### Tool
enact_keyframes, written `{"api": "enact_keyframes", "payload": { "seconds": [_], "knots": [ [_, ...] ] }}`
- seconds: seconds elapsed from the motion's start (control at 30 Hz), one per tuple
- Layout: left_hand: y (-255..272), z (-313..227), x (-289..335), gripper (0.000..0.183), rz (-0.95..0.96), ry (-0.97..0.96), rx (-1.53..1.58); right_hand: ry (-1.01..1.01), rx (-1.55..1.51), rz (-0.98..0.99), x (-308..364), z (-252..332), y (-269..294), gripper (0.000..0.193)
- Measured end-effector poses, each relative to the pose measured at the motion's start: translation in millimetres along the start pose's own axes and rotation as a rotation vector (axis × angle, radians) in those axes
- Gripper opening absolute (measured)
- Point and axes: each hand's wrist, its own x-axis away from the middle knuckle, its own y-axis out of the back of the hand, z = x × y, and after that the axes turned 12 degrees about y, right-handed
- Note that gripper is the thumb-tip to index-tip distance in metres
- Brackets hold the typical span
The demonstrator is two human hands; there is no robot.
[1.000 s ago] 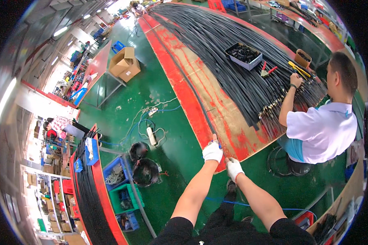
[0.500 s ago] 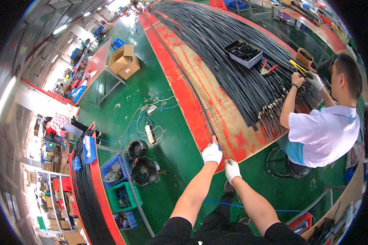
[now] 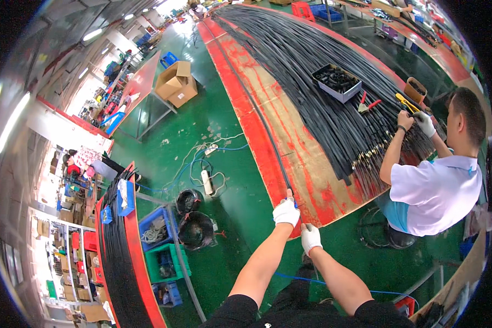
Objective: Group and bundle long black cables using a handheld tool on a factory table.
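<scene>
A cable is gripped by the left hand at the table; the right hand is closed, any contents hidden.

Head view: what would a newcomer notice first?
Probably the long black cables, fanned across the red and tan table. At the table's near left corner are the white-gloved left hand and white-gloved right hand. A white-shirted co-worker is at the right.

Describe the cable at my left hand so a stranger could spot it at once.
Find the long red-and-tan table. Along its left side, a dark cable runs down to the white-gloved left hand. Unlike the dense spread of black cables to its right, it lies alone.
</scene>
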Motion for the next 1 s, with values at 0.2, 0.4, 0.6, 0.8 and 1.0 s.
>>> {"api": "enact_keyframes", "payload": {
  "seconds": [0.2, 0.4, 0.6, 0.8, 1.0],
  "knots": [
    [-0.3, 14.7, -12.1, 0.073, -0.004, 0.016, -0.054, -0.119, 0.084, 0.130, -6.7, 9.7, -8.6, 0.035],
    [-15.6, 11.6, -11.9, 0.073, 0.013, 0.015, -0.008, -0.143, 0.040, 0.132, -7.0, 22.7, 10.3, 0.038],
    [-9.8, -7.5, -10.2, 0.067, 0.016, -0.012, 0.008, -0.123, 0.064, 0.124, -20.8, 3.0, 20.9, 0.040],
    [-5.4, -7.6, -9.3, 0.064, 0.023, -0.010, 0.005, -0.093, 0.071, 0.093, -22.0, 1.5, 19.8, 0.034],
    [-3.2, -9.7, -9.7, 0.062, 0.017, -0.013, -0.013, -0.125, 0.025, 0.120, -21.3, 12.0, 22.8, 0.038]
  ]
}}
